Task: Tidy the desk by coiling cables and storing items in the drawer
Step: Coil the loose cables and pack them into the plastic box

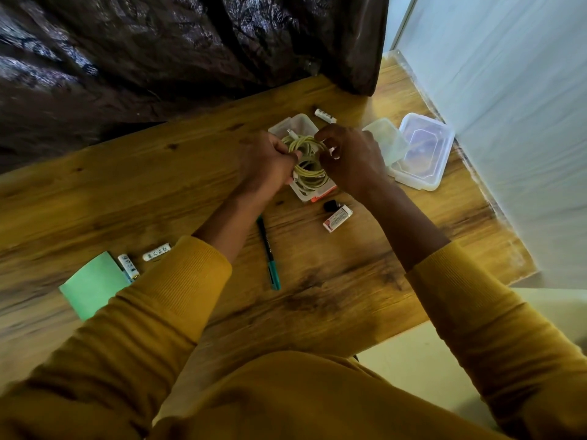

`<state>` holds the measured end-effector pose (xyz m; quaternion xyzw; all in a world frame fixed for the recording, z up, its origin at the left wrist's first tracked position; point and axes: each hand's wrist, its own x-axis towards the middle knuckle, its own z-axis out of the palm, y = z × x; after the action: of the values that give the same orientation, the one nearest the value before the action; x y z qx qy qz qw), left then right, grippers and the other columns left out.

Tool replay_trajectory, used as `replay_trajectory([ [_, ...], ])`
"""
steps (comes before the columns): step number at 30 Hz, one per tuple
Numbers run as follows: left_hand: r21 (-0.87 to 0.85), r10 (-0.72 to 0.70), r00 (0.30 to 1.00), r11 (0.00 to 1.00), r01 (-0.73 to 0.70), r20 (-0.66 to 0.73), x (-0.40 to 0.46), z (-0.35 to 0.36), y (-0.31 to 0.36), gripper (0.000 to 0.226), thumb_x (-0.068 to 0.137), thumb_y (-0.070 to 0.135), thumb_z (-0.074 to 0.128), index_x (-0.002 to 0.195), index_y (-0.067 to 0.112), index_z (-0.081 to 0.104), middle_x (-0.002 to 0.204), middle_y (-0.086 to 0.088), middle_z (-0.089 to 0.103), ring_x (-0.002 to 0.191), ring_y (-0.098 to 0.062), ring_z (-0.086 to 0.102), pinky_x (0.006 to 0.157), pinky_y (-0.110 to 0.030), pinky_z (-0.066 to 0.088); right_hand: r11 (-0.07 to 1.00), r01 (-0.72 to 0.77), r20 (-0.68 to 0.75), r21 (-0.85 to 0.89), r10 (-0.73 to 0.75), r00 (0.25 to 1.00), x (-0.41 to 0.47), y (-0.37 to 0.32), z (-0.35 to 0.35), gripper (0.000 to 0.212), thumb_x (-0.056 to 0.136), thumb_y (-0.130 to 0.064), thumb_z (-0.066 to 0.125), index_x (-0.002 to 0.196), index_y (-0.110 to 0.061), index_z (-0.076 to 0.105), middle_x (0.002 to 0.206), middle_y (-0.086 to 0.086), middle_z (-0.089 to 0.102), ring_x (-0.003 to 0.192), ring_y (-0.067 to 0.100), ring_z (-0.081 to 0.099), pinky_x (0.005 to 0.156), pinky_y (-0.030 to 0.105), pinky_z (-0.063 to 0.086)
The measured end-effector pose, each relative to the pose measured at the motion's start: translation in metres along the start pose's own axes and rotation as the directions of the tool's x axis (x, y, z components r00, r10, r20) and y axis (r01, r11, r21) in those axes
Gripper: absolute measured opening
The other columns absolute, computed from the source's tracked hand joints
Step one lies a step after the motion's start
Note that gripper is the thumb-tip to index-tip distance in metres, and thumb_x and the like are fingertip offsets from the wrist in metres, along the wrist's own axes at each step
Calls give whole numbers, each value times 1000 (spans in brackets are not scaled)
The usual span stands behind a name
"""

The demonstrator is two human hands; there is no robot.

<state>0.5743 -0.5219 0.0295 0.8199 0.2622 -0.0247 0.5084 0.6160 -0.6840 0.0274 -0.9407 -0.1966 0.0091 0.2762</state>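
A coiled pale yellow cable sits over a clear plastic box on the wooden desk. My left hand grips the coil's left side, fingers curled round the strands, with a white plug showing by its knuckles. On the coil's right side, my right hand pinches the cable. Under the box an orange edge peeks out. The drawer is not in view.
A teal pen, a small white carton with a black piece beside it, batteries, a green note pad, and two clear containers at right lie on the desk. A dark curtain hangs behind.
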Motion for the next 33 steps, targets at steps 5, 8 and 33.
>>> replay_trajectory([
  [5,162,153,987,976,-144,-50,3,7,-10,19,86,24,85,78,20,69,73,0,74,63,-15,75,63,-44,65,1000,-13,-81,-21,12,997,-8,-2,10,40,88,-10,76,127,-19,72,118,6,75,97,23,73,77,40,62],
  [8,258,218,974,946,-195,-65,5,8,-17,16,85,30,85,82,20,72,76,5,73,67,-11,72,62,-40,64,1000,12,-72,-20,-13,997,-11,1,13,37,88,-13,77,124,-18,74,125,8,67,95,24,69,77,40,61],
  [33,704,558,830,583,-404,15,-1,11,-15,10,97,22,70,104,19,76,107,0,74,100,-18,68,69,-24,35,952,-19,-34,-307,9,999,-13,-4,20,40,91,-31,76,130,-23,71,121,8,63,114,32,59,75,43,57],
])
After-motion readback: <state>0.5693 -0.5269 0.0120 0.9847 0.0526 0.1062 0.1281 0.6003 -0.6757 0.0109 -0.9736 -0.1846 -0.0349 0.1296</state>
